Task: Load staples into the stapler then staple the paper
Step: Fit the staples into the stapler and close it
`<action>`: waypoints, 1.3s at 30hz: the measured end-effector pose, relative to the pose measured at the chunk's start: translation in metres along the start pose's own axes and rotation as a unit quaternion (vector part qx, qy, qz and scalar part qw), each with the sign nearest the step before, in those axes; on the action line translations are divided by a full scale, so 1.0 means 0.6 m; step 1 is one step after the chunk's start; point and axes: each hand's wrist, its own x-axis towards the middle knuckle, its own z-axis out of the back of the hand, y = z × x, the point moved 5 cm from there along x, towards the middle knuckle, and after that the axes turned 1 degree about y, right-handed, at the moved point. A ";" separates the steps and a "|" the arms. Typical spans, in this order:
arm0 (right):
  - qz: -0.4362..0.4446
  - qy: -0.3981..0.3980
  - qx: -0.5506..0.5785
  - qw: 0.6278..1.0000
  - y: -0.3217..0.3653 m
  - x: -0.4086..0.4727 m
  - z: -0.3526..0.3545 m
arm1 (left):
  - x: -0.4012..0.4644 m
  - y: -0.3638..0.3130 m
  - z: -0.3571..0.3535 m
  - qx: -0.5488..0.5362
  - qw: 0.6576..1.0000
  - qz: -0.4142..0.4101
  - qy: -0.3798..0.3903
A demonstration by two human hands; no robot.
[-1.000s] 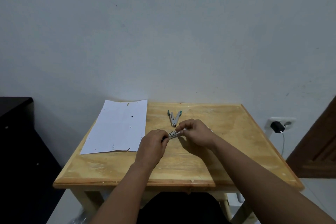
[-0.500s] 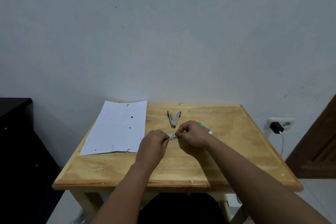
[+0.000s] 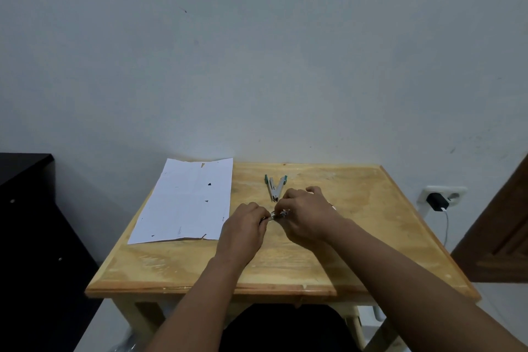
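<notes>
Head view:
- One wooden table (image 3: 285,271) stands against a pale wall.
- Left hand (image 3: 243,233): fingers curled, pinching the near-left end of a thin metallic strip of staples (image 3: 276,215).
- Right hand (image 3: 307,216): fingers curled, pinching the far-right end of the same strip. The strip spans the short gap between the two hands, just above the tabletop at centre.
- One stapler (image 3: 275,186), green and silver, lies on the table splayed open in a V, hinge end toward the person. It sits just beyond the hands, its hinge end close to the right hand's fingertips; whether they touch cannot be told.
- One white sheet of paper (image 3: 188,203) lies flat on the table's left portion, its far-left edge overhanging the table, near the left hand but apart from it.
- Count: two hands, one stapler, one strip, one sheet.
- One wall socket (image 3: 445,194) with one black charger (image 3: 437,201) plugged in, right of the table.
</notes>
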 end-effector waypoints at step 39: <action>-0.106 0.004 0.270 0.957 -0.058 0.003 0.030 | -0.007 -0.023 0.032 0.071 0.997 0.002 -0.009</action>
